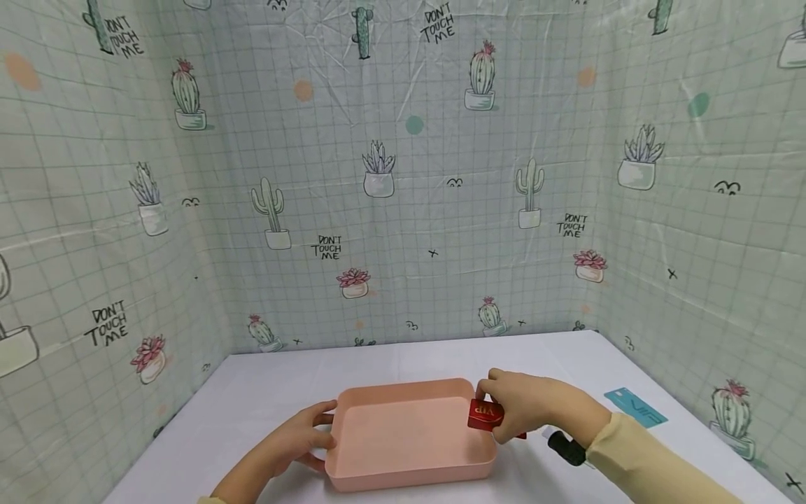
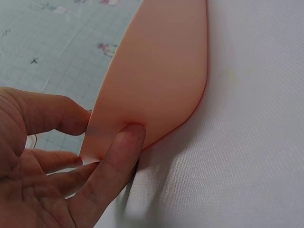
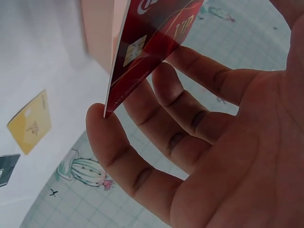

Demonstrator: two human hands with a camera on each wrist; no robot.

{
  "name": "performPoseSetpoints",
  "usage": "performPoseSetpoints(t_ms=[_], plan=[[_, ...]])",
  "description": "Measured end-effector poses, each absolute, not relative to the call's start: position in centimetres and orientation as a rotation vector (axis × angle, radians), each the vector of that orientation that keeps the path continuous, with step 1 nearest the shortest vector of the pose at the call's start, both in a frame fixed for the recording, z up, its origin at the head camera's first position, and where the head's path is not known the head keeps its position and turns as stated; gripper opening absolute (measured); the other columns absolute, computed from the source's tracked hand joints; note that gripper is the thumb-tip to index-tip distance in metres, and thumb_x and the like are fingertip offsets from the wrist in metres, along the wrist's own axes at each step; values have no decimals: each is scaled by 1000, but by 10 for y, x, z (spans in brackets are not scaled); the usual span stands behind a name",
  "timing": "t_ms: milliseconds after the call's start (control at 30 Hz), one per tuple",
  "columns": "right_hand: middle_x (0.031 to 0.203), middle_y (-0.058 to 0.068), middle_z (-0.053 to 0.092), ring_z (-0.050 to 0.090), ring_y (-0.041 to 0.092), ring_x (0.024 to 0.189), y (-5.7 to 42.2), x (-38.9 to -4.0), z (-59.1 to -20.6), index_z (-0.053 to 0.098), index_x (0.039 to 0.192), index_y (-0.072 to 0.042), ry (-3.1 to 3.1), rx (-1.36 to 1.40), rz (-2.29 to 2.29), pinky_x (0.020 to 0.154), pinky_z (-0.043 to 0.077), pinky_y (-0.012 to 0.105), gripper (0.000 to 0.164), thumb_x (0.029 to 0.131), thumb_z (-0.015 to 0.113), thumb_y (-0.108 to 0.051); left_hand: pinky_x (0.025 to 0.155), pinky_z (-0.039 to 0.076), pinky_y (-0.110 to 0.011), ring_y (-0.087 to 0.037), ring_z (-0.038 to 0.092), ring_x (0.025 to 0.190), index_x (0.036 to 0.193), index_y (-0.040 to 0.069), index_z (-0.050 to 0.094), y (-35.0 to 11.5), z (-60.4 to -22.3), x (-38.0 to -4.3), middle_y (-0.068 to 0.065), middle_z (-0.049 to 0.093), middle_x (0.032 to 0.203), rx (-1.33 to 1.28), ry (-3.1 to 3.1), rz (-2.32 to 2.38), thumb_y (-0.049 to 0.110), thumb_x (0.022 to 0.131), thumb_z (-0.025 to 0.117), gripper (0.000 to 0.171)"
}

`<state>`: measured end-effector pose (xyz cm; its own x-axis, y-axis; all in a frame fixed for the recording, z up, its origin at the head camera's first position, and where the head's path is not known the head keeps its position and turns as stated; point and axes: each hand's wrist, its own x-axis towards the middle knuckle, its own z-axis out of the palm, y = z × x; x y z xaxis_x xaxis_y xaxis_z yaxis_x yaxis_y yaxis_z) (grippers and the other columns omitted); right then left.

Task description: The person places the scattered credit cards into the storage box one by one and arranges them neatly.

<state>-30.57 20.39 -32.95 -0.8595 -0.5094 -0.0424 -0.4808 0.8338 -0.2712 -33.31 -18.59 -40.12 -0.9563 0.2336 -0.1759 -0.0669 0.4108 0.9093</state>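
A shallow pink tray (image 1: 409,434) sits on the white table. At its left side my left hand (image 1: 299,437) grips the wall; in the left wrist view one digit of that hand (image 2: 52,166) presses the outer face of the tray wall (image 2: 156,61) and others meet the rim. My right hand (image 1: 522,406) pinches a red VIP card (image 1: 485,415) by its edges at the tray's right rim. In the right wrist view the red card (image 3: 154,42), with its gold chip, stands tilted between the fingers of my right hand (image 3: 223,142).
A teal VIP card (image 1: 636,407) lies on the table at the right. The right wrist view shows a yellow card (image 3: 31,123) and part of a dark card (image 3: 8,169). A small black object (image 1: 567,448) shows below the right wrist. Cactus-print sheets (image 1: 403,231) enclose the table.
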Motion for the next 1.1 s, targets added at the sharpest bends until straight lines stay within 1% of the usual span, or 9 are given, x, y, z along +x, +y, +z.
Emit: performPoseSetpoints(t_ms=[233, 400, 567, 833, 1100], plan=[[92, -4, 53, 54, 10, 78, 192, -312, -335, 67, 108, -17, 2892, -793, -404, 68, 51, 28, 40, 70, 81, -20, 70, 64, -48, -28, 66, 102, 155, -8, 32, -188, -405, -332, -37, 44, 150, 144, 2384, 1553, -7, 80, 65, 82], [93, -4, 54, 54, 10, 80, 182, -318, -341, 68, 109, -17, 2887, -813, -426, 70, 51, 28, 39, 73, 82, -20, 71, 64, -47, -29, 66, 103, 156, -8, 31, -191, -406, -331, -37, 43, 151, 136, 2377, 1542, -5, 81, 65, 83], [96, -5, 56, 56, 11, 85, 171, -325, -345, 69, 112, -16, 2877, -807, -428, 75, 54, 31, 40, 75, 83, -21, 71, 64, -47, -28, 66, 103, 156, -8, 31, -193, -407, -330, -37, 43, 151, 156, 2367, 1552, -5, 80, 64, 83], [99, -6, 57, 57, 11, 89, 158, -335, -351, 68, 114, -18, 2864, -821, -395, 78, 56, 30, 42, 75, 83, -22, 71, 64, -47, -28, 66, 103, 157, -9, 27, -195, -407, -332, -38, 39, 153, 236, 2333, 1582, -5, 81, 63, 84], [99, -7, 59, 57, 9, 89, 143, -340, -350, 68, 113, -19, 2850, -857, -384, 78, 56, 29, 41, 75, 84, -23, 70, 64, -46, -27, 66, 102, 157, -9, 27, -195, -404, -332, -39, 38, 153, 249, 2332, 1593, -5, 79, 64, 86]])
